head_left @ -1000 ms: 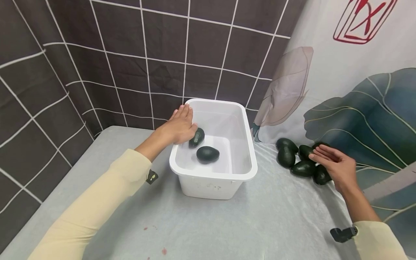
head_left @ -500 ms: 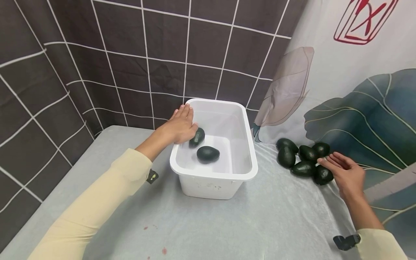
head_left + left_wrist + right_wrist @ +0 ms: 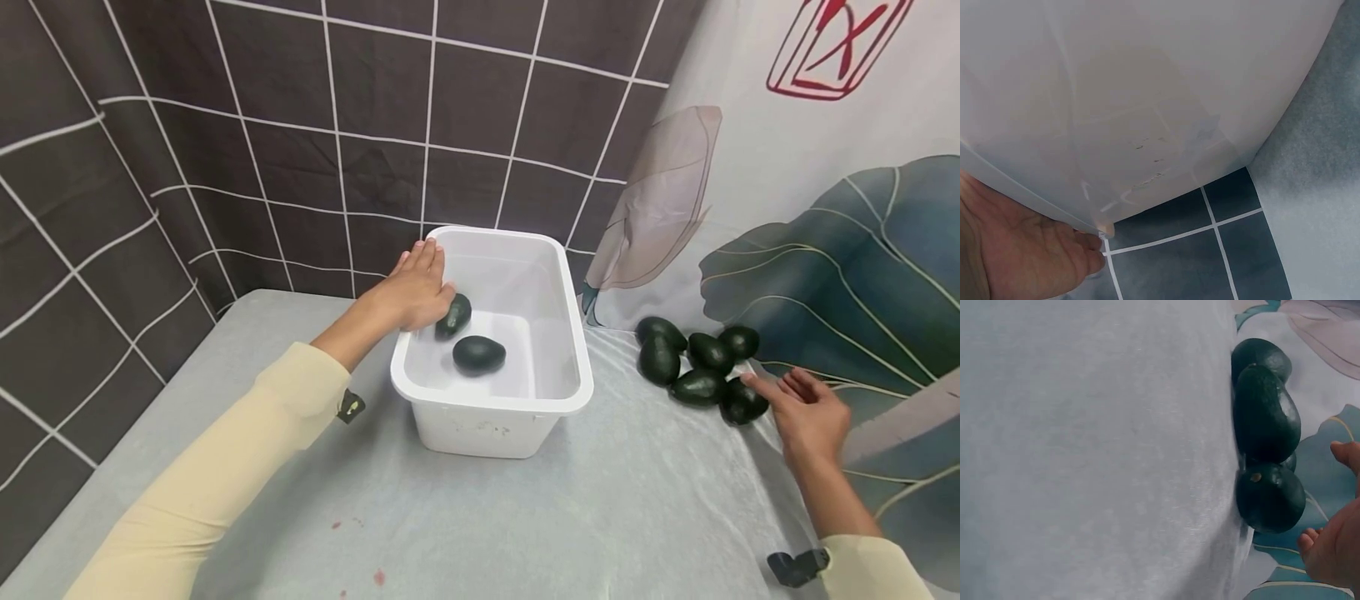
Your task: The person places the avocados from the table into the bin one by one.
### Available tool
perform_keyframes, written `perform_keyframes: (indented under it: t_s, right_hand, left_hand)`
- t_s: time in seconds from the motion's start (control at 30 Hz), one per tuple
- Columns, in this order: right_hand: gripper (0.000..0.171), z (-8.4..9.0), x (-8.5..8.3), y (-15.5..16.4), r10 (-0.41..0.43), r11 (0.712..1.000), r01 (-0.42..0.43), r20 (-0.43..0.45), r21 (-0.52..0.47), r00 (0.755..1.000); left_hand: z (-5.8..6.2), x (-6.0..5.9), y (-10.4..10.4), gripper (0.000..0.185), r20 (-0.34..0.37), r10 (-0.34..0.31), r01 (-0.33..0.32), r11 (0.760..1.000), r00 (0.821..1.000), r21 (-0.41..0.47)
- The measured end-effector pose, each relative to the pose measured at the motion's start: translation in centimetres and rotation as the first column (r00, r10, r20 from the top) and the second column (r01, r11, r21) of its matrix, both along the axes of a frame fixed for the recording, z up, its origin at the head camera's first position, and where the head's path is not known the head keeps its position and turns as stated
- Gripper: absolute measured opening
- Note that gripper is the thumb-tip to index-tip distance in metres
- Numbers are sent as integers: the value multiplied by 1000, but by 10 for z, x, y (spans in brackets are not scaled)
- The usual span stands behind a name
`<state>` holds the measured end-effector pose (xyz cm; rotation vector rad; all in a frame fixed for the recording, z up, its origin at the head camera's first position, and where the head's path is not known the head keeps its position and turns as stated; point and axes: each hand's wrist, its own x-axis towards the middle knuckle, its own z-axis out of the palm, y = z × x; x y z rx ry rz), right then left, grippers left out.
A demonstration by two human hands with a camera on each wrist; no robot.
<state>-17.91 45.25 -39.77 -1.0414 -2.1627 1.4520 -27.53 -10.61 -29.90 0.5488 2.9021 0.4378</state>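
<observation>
A white plastic tub [image 3: 487, 429] stands on the grey cloth, with two dark green avocados inside, one [image 3: 480, 355] in the middle and another [image 3: 453, 317] by the left wall. My left hand [image 3: 412, 292] rests on the tub's left rim, fingers extended; the left wrist view has the hand [image 3: 1038, 259] against the outside of the tub wall [image 3: 1147, 125]. To the right lie several more avocados [image 3: 699, 387] in a cluster. My right hand [image 3: 813, 417] is beside the nearest avocado [image 3: 742, 402], fingers loosely bent. In the right wrist view this hand [image 3: 1338, 544] appears apart from the avocados [image 3: 1270, 498] and holds nothing.
Grey cloth [image 3: 570, 525] covers the tabletop, with a few reddish spots near the front. A dark curtain with white grid lines [image 3: 382, 108] hangs close behind the tub. A printed leaf-pattern cloth [image 3: 847, 267] borders the avocados at the right.
My right hand has moved down and slightly right, uncovering the rear avocado of the cluster, and its fingers have bent more. The left hand and the tub have stayed in place.
</observation>
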Motion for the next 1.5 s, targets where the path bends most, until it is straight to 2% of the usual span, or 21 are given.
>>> perform_keyframes:
  t_s: [0.1, 0.57, 0.8, 1.13, 1.3, 1.5]
  right_hand:
    - [100, -3, 1, 0, -5, 1000, 4, 47, 22, 999]
    - [114, -24, 5, 1, -54, 998, 51, 119, 27, 991]
    - [118, -31, 7, 0, 10, 1000, -13, 151, 19, 988]
    - [113, -36, 6, 3, 69, 991, -91, 217, 94, 974]
    - [104, -35, 5, 4, 53, 992, -73, 196, 99, 979]
    - [98, -36, 5, 4, 23, 998, -33, 164, 56, 986]
  left_hand:
    - [0, 0, 0, 81, -2, -1, 1, 1000, 1000, -1]
    - [-3, -2, 0, 81, -3, 1, -1, 1000, 1000, -5]
    - [-2, -1, 0, 81, 0, 6, -6, 1000, 1000, -6]
    - [-1, -1, 1, 81, -1, 2, -2, 1000, 1000, -2]
    - [-2, -2, 1, 81, 0, 3, -3, 1000, 1000, -1]
    - [-1, -1, 1, 81, -4, 4, -4, 1000, 1000, -5]
